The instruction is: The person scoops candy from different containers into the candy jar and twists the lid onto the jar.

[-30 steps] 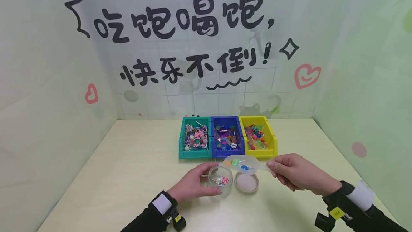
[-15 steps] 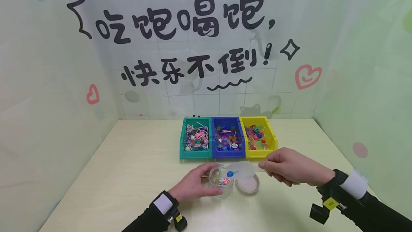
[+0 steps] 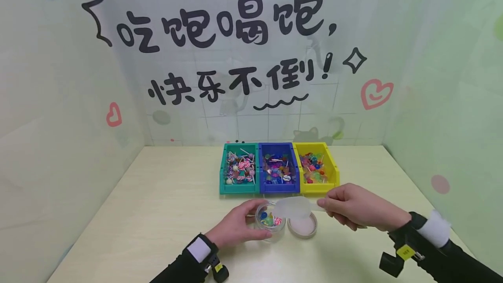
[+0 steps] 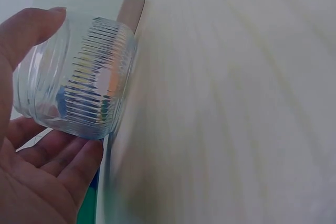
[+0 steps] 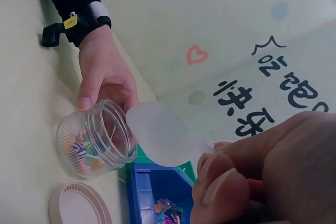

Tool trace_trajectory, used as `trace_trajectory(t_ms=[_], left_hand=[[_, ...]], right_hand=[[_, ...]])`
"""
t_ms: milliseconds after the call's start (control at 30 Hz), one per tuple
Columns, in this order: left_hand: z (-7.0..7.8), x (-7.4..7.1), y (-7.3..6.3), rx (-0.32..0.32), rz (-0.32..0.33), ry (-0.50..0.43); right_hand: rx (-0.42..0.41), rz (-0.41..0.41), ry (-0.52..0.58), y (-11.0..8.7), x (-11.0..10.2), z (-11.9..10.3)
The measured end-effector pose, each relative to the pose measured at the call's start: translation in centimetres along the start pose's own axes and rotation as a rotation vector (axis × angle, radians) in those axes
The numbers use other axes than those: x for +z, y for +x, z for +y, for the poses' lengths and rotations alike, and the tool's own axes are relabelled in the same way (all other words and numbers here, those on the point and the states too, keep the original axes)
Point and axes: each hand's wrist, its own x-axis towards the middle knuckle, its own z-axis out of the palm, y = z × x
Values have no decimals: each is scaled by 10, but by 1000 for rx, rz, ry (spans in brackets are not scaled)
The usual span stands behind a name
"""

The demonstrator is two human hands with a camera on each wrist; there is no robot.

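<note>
My left hand [image 3: 238,226] holds a clear ribbed jar [image 4: 94,77], thumb on one side and fingers round the other. Inside the jar lie small colourful candy-like pieces [image 5: 80,150], among them blue, green and a pink-white swirl. My right hand [image 3: 363,206] pinches the handle of a translucent white scoop [image 3: 292,208]. The scoop's bowl is tipped over the jar's mouth, and no pieces show in it. Beside the jar, a round pale lid [image 3: 302,226] lies on the table, partly covered by the scoop in the head view.
Behind the jar stand three joined bins: a green bin [image 3: 222,178], a blue bin [image 3: 280,189] and a yellow bin [image 3: 334,174], each with small candy-like pieces. The pale wooden table [image 3: 169,187] ends at printed walls [image 3: 267,125] on the back and sides.
The right hand has moved left and tipped the scoop over the jar. Its blue and green pieces have dropped into the jar. The left hand stays in place round the jar.
</note>
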Motion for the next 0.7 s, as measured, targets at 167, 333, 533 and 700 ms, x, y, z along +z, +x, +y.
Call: trace_trajectory(t_ms=[167, 333, 533, 700], left_hand=[[1, 1, 0, 1, 2, 8], [1, 2, 0, -3, -2, 9], [3, -1, -1, -7, -5, 25], [6, -9, -2, 22, 30, 22]], right_hand=[[2, -14, 76, 1, 3, 13], [18, -10, 129, 3, 10, 24], [15, 19, 144, 4, 13, 30], [3, 82, 173, 3, 8, 29]])
